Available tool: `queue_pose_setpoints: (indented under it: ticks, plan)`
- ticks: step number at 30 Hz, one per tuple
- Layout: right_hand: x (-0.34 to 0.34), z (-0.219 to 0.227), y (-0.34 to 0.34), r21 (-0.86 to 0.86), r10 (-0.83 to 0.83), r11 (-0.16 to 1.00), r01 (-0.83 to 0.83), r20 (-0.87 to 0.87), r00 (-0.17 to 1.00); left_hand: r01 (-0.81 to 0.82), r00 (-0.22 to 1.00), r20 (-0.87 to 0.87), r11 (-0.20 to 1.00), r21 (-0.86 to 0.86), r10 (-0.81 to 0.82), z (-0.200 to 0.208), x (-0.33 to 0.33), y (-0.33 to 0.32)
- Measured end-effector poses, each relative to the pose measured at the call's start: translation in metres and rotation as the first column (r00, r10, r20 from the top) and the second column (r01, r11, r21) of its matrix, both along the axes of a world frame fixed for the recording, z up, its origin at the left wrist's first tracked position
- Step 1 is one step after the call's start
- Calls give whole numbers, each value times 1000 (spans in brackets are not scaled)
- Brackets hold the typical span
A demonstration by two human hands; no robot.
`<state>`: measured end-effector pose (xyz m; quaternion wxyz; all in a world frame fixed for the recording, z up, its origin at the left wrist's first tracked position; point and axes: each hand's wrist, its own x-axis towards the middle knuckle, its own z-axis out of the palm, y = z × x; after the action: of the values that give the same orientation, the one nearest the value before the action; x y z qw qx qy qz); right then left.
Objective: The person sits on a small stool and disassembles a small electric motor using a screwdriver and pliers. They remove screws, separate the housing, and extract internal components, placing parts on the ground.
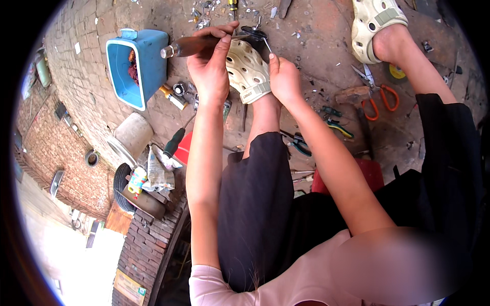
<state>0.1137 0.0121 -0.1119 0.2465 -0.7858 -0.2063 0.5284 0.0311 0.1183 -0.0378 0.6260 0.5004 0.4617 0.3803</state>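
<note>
My left hand (210,71) is closed round a thick dark brown tool handle (190,46) with a shiny metal end pointing left. Its other end is hidden behind my fingers, so the kind of tool does not show. My right hand (284,80) pinches a thin metal rod (267,46) between thumb and fingers. The rod's upper end meets a small black part (253,32), just beyond the toe of my cream clog (247,65). Both hands are above this foot, one on each side of the clog.
A blue bin (154,64) with reddish stuff inside lies tipped at the left. Orange-handled scissors (375,99), yellow-and-green-handled pliers (340,129) and a green-handled screwdriver (175,143) lie around my legs. Small scraps litter the paved ground. My other clog (375,25) is at upper right.
</note>
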Motion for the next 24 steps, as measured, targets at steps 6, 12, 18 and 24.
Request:
queue_pose_setpoints:
  ticks: [6,12,18,24]
  plan:
    - [1,3,4,-288,-481,875,390,-620,620,8,1000,18,1000,27,-8,-7,-6,-1]
    - [14,25,22,-640,-653,626,446,-743,-150,50,997,59,996,71,-54,-7,-5,3]
    - [27,15,20,-823,-518,508,252,-526,-674,58,997,38,997,42,-60,-6,-5,-4]
    - [26,7,12,-686,-533,649,330,-719,-446,79,997,20,995,58,-80,-4,-7,-9]
